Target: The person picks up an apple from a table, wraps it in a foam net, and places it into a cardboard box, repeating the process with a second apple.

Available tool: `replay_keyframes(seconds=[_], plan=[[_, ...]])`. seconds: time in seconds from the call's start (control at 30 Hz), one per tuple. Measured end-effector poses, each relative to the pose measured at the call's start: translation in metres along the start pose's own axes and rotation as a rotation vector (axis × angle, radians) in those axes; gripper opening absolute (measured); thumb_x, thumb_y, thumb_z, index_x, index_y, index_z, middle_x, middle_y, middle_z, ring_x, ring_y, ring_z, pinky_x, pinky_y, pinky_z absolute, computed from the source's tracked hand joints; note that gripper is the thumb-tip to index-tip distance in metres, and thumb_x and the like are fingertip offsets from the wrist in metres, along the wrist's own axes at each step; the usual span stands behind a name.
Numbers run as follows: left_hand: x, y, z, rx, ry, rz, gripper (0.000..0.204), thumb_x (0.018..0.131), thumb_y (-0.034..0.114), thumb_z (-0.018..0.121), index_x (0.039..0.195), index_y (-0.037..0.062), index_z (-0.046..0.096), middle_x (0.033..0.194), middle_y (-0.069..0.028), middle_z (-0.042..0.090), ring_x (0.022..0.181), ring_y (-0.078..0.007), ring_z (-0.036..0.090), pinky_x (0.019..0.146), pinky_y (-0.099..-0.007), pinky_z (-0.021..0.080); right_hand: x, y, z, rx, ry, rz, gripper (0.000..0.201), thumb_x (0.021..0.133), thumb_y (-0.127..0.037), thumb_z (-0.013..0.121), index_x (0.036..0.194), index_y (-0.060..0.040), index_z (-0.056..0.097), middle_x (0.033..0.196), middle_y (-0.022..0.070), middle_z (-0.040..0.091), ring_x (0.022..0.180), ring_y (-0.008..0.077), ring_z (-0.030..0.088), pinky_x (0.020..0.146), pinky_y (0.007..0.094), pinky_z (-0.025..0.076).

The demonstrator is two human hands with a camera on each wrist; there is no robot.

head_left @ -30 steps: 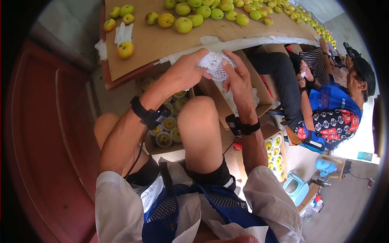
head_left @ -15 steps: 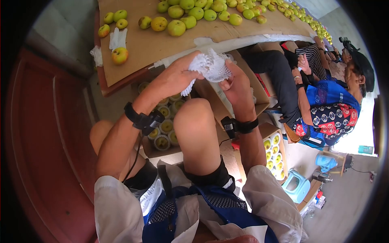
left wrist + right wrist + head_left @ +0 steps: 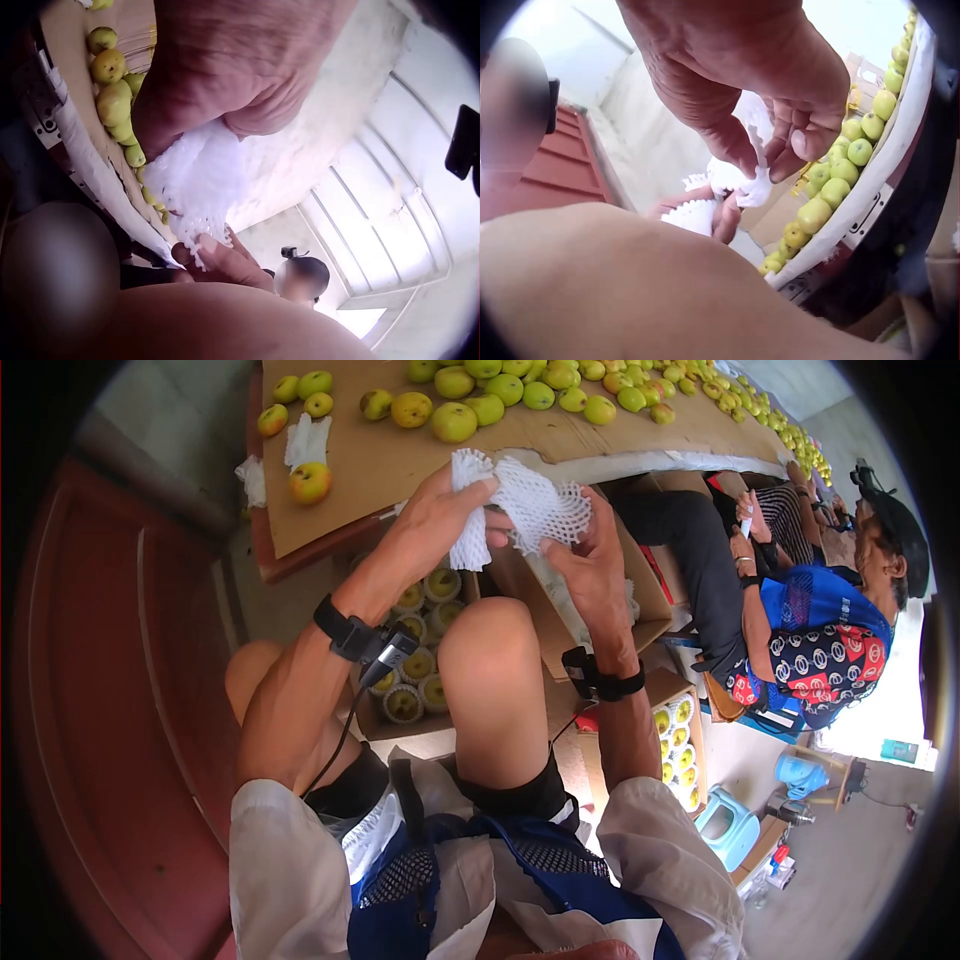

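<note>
Between the two hands a white foam fruit net (image 3: 541, 510) is stretched out, its mesh spread wide. My left hand (image 3: 428, 525) grips a second, flattened piece of foam net (image 3: 470, 510), with fingertips at the near end of the stretched one. Thumb and fingers of my right hand (image 3: 592, 570) pinch the other end of the stretched net. In the right wrist view that hand's thumb and fingertips close on the net's edge (image 3: 759, 180). The left wrist view shows the netting (image 3: 199, 172) hanging below the left hand.
Loose apples (image 3: 455, 422) lie on the cardboard-covered table (image 3: 350, 470) ahead. Below stands a box of netted apples (image 3: 403, 705), partly behind a knee; another box (image 3: 680, 745) is at the right. A person (image 3: 820, 610) sits close on the right. A red door (image 3: 130, 690) is at the left.
The foam net was bunched between the hands; now it is spread out and a separate flattened piece shows in the left hand. The head view shifted slightly and came back.
</note>
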State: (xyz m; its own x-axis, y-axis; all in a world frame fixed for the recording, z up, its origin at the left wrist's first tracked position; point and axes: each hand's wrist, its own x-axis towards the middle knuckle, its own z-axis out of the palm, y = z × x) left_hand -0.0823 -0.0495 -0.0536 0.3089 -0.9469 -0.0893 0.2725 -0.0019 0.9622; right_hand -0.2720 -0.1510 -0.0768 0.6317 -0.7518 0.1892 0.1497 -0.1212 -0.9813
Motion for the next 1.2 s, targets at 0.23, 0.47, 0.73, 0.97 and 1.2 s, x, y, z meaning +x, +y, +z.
replay_keyframes(seconds=[0.23, 0.47, 0.73, 0.97, 1.2], plan=[[-0.007, 0.013, 0.001, -0.065, 0.052, -0.002, 0.040, 0.107, 0.025, 0.056, 0.133, -0.0059, 0.054, 0.120, -0.0168, 0.068, 0.099, -0.0263, 0.074, 0.071, -0.0314, 0.063, -0.010, -0.015, 0.000, -0.023, 0.057, 0.152, 0.068, 0.085, 0.004, 0.069, 0.146, 0.0003, 0.039, 0.114, 0.0132, 0.067, 0.088, 0.0150, 0.065, 0.071, 0.0283, 0.051], [-0.004, 0.006, -0.003, 0.154, 0.138, 0.056, 0.038, 0.107, 0.026, 0.055, 0.132, -0.0039, 0.057, 0.121, -0.0149, 0.069, 0.098, -0.0243, 0.073, 0.071, -0.0293, 0.061, -0.017, -0.025, 0.000, -0.466, 0.320, -0.133, 0.050, 0.085, -0.008, 0.074, 0.132, -0.0042, 0.056, 0.114, 0.0097, 0.066, 0.090, 0.0178, 0.065, 0.078, 0.0328, 0.050], [-0.017, 0.015, 0.004, 0.067, -0.030, 0.084, 0.038, 0.106, 0.029, 0.058, 0.129, -0.0017, 0.058, 0.116, -0.0142, 0.070, 0.096, -0.0229, 0.073, 0.072, -0.0293, 0.060, -0.002, -0.015, 0.023, -0.492, 0.040, -0.310, 0.035, 0.092, -0.009, 0.070, 0.125, -0.0022, 0.064, 0.106, 0.0062, 0.072, 0.092, 0.0165, 0.066, 0.085, 0.0291, 0.051], [-0.020, 0.023, 0.000, 0.326, 0.115, 0.139, 0.033, 0.100, 0.033, 0.068, 0.112, 0.0014, 0.067, 0.101, -0.0101, 0.071, 0.076, -0.0136, 0.066, 0.059, -0.0250, 0.047, -0.001, -0.025, 0.016, 0.066, -0.015, 0.080, 0.025, 0.099, -0.009, 0.061, 0.121, 0.0016, 0.068, 0.106, 0.0029, 0.073, 0.092, 0.0066, 0.065, 0.084, 0.0253, 0.051], [-0.018, 0.021, 0.005, 0.255, 0.014, 0.123, 0.030, 0.089, 0.028, 0.078, 0.104, 0.0036, 0.070, 0.086, -0.0011, 0.066, 0.073, -0.0095, 0.058, 0.063, -0.0250, 0.044, 0.001, -0.031, 0.029, 0.203, -0.069, 0.101, 0.021, 0.100, -0.010, 0.061, 0.118, -0.0002, 0.068, 0.106, 0.0022, 0.072, 0.094, 0.0069, 0.064, 0.086, 0.0251, 0.051]])
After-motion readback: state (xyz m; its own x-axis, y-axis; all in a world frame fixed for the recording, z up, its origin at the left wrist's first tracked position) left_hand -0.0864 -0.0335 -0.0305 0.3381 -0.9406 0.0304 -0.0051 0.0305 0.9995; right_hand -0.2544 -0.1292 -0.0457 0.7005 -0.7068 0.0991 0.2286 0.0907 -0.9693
